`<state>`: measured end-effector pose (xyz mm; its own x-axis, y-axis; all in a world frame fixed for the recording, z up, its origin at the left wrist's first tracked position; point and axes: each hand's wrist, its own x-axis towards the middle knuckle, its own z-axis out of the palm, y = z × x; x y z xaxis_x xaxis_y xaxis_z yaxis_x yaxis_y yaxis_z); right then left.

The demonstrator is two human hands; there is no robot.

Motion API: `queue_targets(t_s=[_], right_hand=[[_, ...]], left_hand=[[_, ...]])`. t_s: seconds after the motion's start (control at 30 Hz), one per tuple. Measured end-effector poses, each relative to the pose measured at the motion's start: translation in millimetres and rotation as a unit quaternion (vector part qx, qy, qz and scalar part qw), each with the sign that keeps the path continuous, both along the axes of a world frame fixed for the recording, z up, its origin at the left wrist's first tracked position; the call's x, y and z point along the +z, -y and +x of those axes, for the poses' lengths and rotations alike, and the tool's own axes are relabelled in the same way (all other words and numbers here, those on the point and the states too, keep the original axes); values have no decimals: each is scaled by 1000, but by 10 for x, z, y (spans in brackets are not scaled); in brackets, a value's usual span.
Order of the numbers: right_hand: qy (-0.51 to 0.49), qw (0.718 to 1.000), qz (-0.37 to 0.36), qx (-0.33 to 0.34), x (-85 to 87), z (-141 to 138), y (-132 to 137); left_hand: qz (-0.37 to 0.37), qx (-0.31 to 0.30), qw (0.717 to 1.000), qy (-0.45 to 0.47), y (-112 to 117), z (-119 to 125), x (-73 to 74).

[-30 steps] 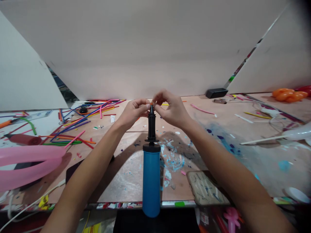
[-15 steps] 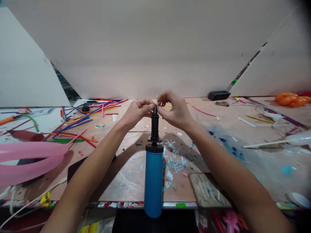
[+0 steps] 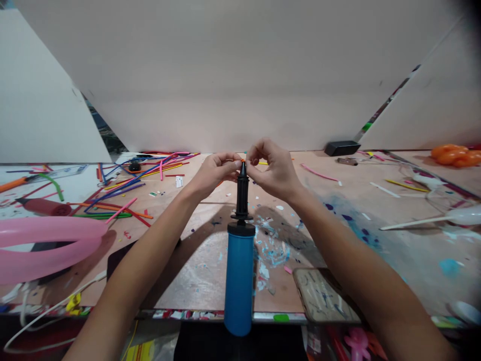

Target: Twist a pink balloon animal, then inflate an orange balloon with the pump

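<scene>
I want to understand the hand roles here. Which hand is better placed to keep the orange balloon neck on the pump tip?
Probably the right hand: its fingertips pinch the orange balloon neck right at the black nozzle of the blue pump. The left hand pinches beside it, slightly lower.

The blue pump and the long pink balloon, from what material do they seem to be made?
The balloon pump looks like hard plastic: a smooth matte blue barrel with a moulded black nozzle. The pink balloon looks like thin latex, probably: glossy, slightly translucent, rounded and bent.
</scene>
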<state>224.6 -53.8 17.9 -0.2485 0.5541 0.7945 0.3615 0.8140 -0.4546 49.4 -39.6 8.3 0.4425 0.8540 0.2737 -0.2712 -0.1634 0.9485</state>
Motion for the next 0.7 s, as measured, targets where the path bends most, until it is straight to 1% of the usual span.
queue_targets(t_s=[0.13, 0.27, 0.43, 0.6, 0.67, 0.7], right_hand=[[2, 1000, -4, -1, -12, -9, -1], [-2, 1000, -7, 3, -8, -14, 4], [-11, 1000, -10, 11, -2, -13, 5], [-16, 1000, -6, 19, -9, -19, -1], [-14, 1000, -11, 17, -7, -21, 3], [-13, 1000, -13, 17, -5, -21, 6]], left_hand=[[6, -11, 1000, 9, -51, -8, -52], [15, 1, 1000, 2, -79, -2, -88], [16, 17, 1000, -5, -59, -3, -59], [11, 32, 999, 15, -60, 10, -58], [27, 30, 999, -8, -89, 8, -99], [41, 25, 998, -39, -112, 0, -132]])
